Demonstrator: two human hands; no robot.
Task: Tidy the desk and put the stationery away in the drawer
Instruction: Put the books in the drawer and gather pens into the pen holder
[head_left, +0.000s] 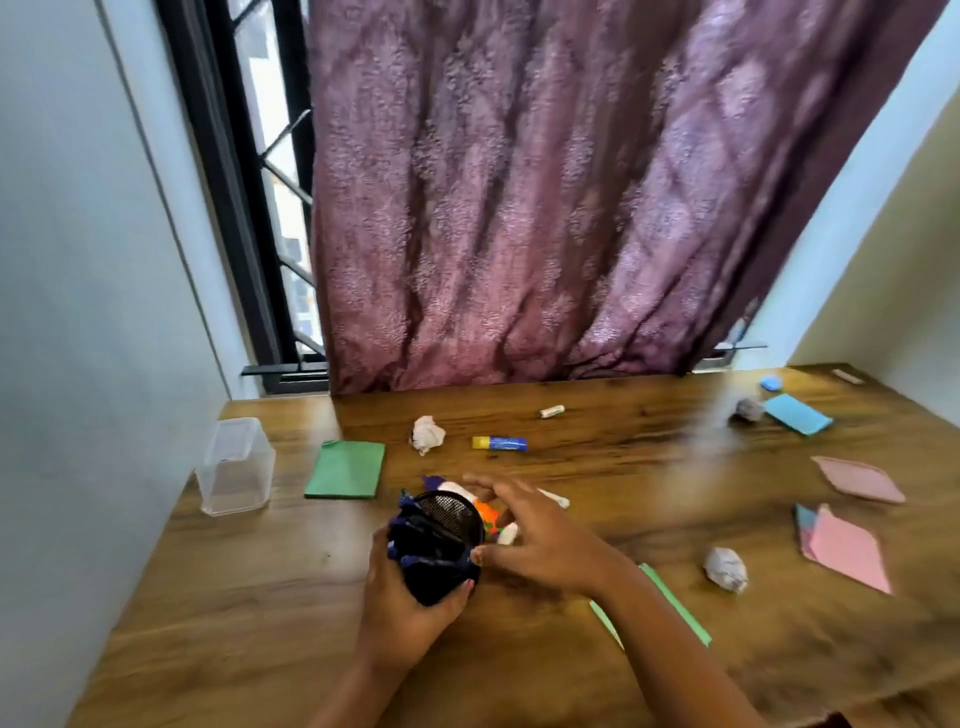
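Wooden desk (571, 467); left hand (400, 608) grip tight around mesh cup (436, 545), right hand (540, 540) grip apart.

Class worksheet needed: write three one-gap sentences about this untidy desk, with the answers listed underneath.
1. The mesh pen holder is gripped by the ____ hand.
2. The blue glue stick has a ____ cap.
3. The clear plastic container stands just left of the ____ notepad.

Missing words: left; yellow; green.
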